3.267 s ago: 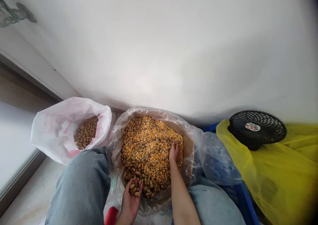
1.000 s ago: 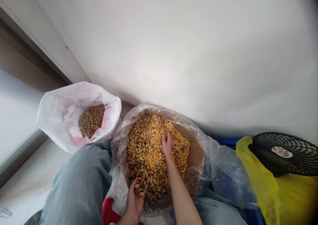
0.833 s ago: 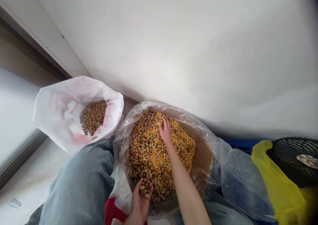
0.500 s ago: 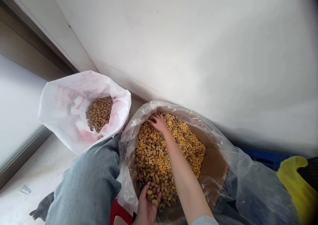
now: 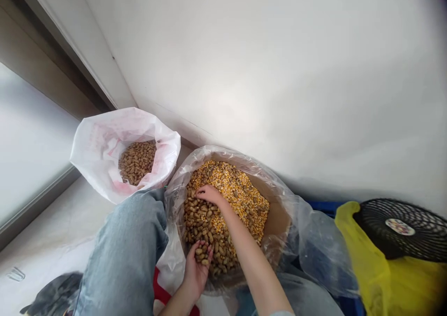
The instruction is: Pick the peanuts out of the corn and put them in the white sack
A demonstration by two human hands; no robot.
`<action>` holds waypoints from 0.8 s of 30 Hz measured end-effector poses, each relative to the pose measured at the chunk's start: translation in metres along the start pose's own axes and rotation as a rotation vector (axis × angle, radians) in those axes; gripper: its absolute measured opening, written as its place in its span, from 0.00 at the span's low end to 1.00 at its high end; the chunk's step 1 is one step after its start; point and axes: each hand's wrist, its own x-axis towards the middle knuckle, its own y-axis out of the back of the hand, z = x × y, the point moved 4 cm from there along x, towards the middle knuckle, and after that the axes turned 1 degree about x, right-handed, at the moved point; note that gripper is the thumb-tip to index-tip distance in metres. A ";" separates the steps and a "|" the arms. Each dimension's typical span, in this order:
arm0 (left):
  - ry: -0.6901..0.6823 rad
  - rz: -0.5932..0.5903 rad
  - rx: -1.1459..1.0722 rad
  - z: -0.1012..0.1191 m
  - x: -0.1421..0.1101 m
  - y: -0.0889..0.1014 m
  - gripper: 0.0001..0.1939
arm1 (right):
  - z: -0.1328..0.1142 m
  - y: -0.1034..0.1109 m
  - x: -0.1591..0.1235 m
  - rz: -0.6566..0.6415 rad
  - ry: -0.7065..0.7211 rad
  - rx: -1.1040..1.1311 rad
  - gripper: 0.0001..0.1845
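Note:
A clear plastic liner (image 5: 290,196) lines a cardboard box between my knees. In it lie yellow corn kernels (image 5: 254,213) mixed with unshelled peanuts (image 5: 206,213); the peanuts lie thickest at the left and front. My left hand (image 5: 197,267) is palm up at the near edge, its fingers curled around several peanuts (image 5: 202,253). Over the left part of the heap, my right hand (image 5: 209,194) reaches down with bent fingers drawn together at the peanuts. Whether a peanut is between those fingertips cannot be made out.
To the left stands a white plastic sack (image 5: 92,155) with unshelled peanuts (image 5: 138,162) inside. A black mesh basket (image 5: 412,230) rests on yellow netting (image 5: 370,265) at the right, by a blue crate (image 5: 323,207). A white wall (image 5: 261,74) rises behind. Something red (image 5: 160,290) lies below my left forearm.
My right hand has moved from the right side of the heap across the back to its left part. My left hand still cups peanuts near the front. The view has shifted.

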 end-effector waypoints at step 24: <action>-0.673 -0.321 0.011 0.294 -0.118 -0.167 0.15 | -0.046 -0.011 -0.202 0.088 -0.134 0.064 0.22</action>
